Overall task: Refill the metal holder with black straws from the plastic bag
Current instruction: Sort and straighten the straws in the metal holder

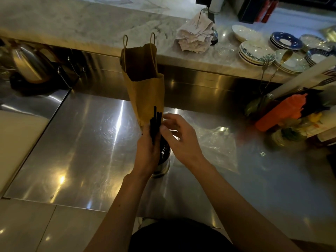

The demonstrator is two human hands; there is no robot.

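Centre of frame: left hand [147, 149] gripping bundle of black straws [156, 122], upright over metal holder [162, 163] on steel counter [87, 142]; right hand [179, 138] half-curled, fingertips at bundle; clear plastic bag [217, 145] flat, right of holder; brown paper bag [143, 82] behind

The scene was dim and warm-toned. Glare streaked the steel counter [87, 142] at centre and lower left. The right edge was soft and blurred, and straight lines bowed toward the frame's edges.
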